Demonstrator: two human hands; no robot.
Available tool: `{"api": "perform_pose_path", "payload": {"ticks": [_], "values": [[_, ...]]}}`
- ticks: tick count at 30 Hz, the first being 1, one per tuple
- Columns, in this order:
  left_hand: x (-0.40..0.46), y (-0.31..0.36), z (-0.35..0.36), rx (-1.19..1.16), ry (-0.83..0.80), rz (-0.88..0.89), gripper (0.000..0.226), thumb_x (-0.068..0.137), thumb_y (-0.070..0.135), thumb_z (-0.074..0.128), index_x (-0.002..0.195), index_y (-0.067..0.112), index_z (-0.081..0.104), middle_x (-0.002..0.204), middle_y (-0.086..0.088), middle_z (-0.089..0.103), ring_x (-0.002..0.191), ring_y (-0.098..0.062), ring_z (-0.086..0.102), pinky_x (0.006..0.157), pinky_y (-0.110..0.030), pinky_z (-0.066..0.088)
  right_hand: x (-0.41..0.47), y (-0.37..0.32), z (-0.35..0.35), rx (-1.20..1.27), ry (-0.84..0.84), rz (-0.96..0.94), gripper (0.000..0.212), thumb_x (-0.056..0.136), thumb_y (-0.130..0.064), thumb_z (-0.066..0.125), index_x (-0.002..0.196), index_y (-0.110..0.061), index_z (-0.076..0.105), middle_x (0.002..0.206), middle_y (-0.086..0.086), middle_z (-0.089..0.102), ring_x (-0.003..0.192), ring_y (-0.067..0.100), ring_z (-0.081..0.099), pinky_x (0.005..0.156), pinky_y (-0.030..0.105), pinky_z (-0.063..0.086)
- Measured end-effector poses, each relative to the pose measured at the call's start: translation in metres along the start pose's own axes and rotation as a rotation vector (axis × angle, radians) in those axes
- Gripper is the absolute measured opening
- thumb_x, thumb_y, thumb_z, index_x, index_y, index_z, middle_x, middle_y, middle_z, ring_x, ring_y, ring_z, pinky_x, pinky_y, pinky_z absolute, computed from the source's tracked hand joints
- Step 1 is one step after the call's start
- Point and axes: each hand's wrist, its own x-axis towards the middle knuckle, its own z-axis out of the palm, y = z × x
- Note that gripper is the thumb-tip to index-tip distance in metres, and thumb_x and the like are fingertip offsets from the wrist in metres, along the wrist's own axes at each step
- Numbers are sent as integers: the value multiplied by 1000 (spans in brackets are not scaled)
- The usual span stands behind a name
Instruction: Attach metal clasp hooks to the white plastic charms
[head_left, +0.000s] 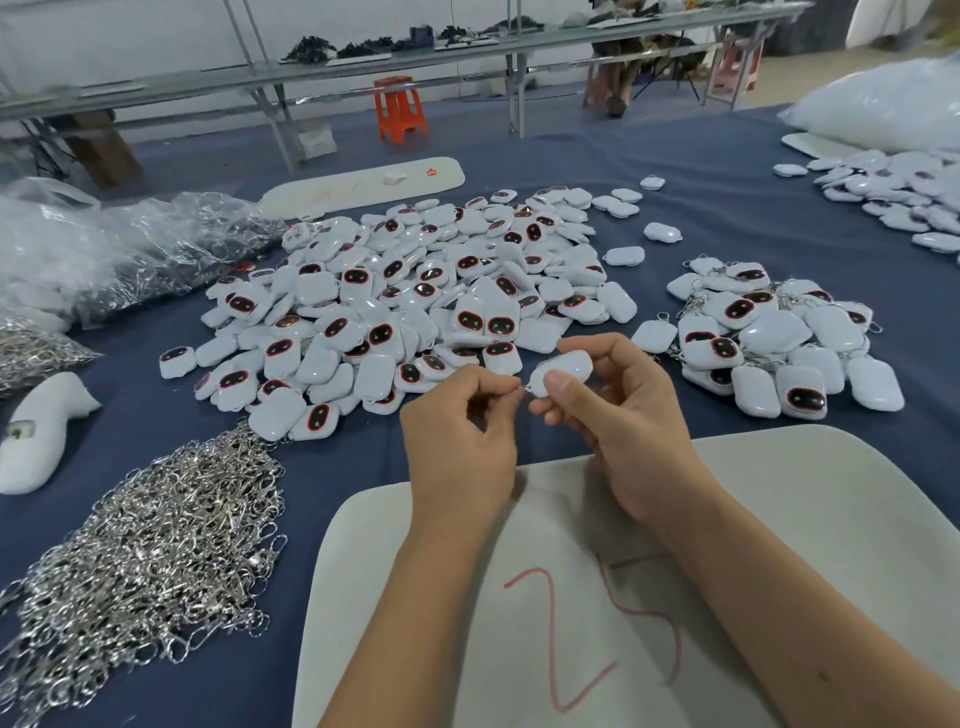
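1. The right hand (618, 410) grips a white charm (563, 370) just above the near edge of the big charm pile (415, 296).
2. The left hand (460, 436) pinches a small metal clasp hook (521, 388) at the charm's end.
3. A heap of loose hooks (150, 551) lies left of the hands on the blue worktop (675, 197).
4. Right of the big pile sits a smaller pile of charms with hooks (774, 338).
5. A clear bag (130, 249) at the far left holds more metal hooks.

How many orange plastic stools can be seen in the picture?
1: an orange plastic stool stands on the floor beyond the blue table, beneath the long grey shelf. Others may be hidden behind the far clutter.
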Motion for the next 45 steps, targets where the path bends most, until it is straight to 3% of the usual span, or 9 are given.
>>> {"api": "perform_pose_path", "payload": {"ticks": [5,10,14,18,24,28,35,42,45], "values": [[3,5,-6,377,-129,213,15,81,-4,68,80,9,75,74,-1,70,70,-23,60,67,-38,47,-2,3,-2,-254,-53,-77,36,87,-6,82,115,-7,59,82,11,75,68,25,72,69,30,58],[4,9,-5,429,-248,115,17,81,-4,60,81,8,71,74,-6,68,73,-28,59,70,-46,47,-3,9,0,-448,-87,-157,39,80,-12,85,108,-26,61,76,6,72,62,20,69,66,41,60],[1,6,-2,5,-27,-139,17,85,-4,72,85,13,73,69,6,71,64,-6,65,64,-17,50,1,5,-2,-223,-34,-127,36,89,-2,80,120,-9,62,90,13,76,75,27,75,70,31,60],[-1,7,13,-567,-11,-557,17,93,0,67,89,13,76,72,-1,71,67,-8,60,64,-18,49,2,0,1,-33,-22,-54,39,87,-10,77,123,-3,63,92,14,77,75,19,73,71,24,58],[1,7,11,-758,-145,-659,15,100,8,60,94,5,73,79,-7,66,66,-11,53,64,-20,46,1,-2,2,22,10,-35,46,81,-19,79,122,-6,64,91,13,74,76,19,71,67,25,56],[-1,8,14,-536,-123,-559,21,103,9,56,87,8,70,67,2,61,62,-10,49,65,-24,45,1,0,2,-24,33,-48,48,80,-22,81,121,-3,64,85,16,74,71,18,66,64,25,54],[0,4,2,308,-94,41,10,94,7,64,85,10,66,84,2,66,80,-20,58,73,-35,45,1,5,-1,-117,29,-84,39,82,-10,83,117,-4,66,87,13,74,70,21,70,65,26,56],[3,4,1,598,-239,101,8,91,4,59,88,9,64,93,-10,63,90,-28,52,68,-28,20,-1,9,-1,-329,-90,-122,40,82,3,85,110,-17,64,86,4,69,68,16,67,66,26,56],[-1,1,4,566,-253,64,9,93,8,58,88,13,64,92,-4,64,88,-23,55,70,-30,30,-1,10,-1,-364,-85,-142,40,80,1,86,108,-20,66,90,4,68,70,18,67,65,28,56]]}}
